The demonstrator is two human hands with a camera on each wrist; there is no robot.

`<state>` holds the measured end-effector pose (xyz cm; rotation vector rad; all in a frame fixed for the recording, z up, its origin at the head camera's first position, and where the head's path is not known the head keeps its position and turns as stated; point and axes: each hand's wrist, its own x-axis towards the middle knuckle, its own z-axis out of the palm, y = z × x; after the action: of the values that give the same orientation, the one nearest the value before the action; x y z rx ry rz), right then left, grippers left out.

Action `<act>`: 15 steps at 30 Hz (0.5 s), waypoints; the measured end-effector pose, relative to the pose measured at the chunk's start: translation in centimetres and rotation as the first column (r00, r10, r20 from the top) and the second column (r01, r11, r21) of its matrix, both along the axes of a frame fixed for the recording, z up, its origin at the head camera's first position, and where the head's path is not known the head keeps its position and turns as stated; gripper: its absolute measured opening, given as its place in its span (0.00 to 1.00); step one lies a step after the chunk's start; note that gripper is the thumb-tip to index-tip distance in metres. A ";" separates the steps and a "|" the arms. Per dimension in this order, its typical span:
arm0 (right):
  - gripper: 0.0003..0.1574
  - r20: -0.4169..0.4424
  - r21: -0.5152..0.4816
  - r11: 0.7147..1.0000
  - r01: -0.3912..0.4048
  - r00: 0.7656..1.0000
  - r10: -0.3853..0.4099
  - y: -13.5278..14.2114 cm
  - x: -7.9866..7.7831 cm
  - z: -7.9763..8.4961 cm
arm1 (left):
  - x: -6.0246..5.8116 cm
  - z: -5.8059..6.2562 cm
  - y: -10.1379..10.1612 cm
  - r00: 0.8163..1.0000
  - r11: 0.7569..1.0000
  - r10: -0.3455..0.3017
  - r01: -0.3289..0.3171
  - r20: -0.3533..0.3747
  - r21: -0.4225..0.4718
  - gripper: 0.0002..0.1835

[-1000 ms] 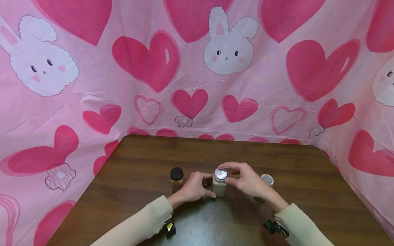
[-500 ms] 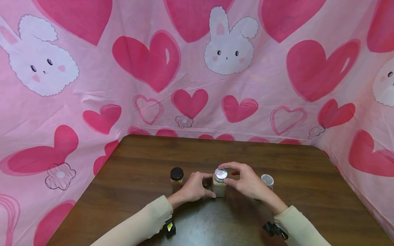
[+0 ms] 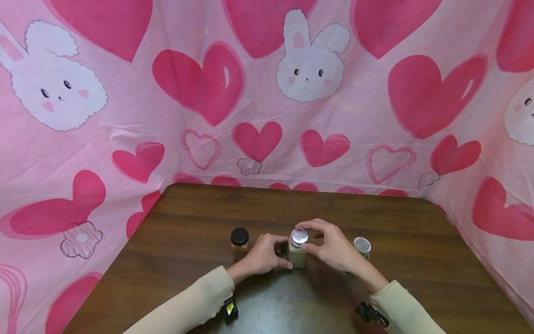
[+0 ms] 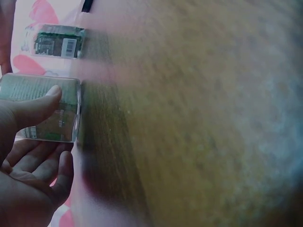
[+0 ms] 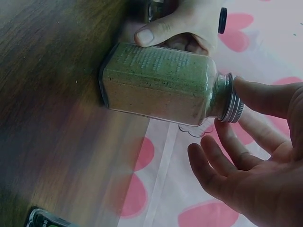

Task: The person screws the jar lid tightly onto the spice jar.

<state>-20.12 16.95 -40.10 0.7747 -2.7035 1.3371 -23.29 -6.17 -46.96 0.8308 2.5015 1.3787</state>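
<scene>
A square clear spice jar stands upright on the table, filled with pale greenish-brown seasoning. In the right wrist view the same jar shows rows of small print and a ridged silver metal lid. My left hand holds the jar low down from its left side, the thumb across one face and the fingers behind. At the top, my right hand pinches the lid between thumb and forefinger. Its other fingers are bent and hold nothing.
Left of the left hand stands a black-capped jar, partly hidden by that hand. A jar with a perforated shaker top is behind the right wrist. The brown wooden table ends at a pink heart-and-rabbit cloth.
My right thumb and hand have shifted slightly leftward at the lid, showing a bit more of the shaker-topped jar. The left hand and the held jar stay in place.
</scene>
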 end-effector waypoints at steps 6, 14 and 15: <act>0.26 -0.026 0.020 1.000 0.022 0.999 -0.022 -0.2 0.1 0.0 | 0.0 -0.1 0.0 1.000 1.000 0.006 -0.006 -0.014 0.000 0.31; 0.26 -0.055 0.058 0.997 0.048 0.997 -0.045 -0.5 0.2 0.0 | 0.1 0.1 0.0 1.000 1.000 0.005 -0.005 -0.011 0.002 0.32; 0.26 -0.059 0.061 0.997 0.052 0.997 -0.048 -0.5 0.2 0.0 | 0.1 0.1 0.0 1.000 1.000 0.004 -0.004 -0.009 0.002 0.32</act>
<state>-19.92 16.45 -40.12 0.7331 -2.7127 1.2061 -23.19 -6.16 -46.86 0.8347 2.5105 1.3816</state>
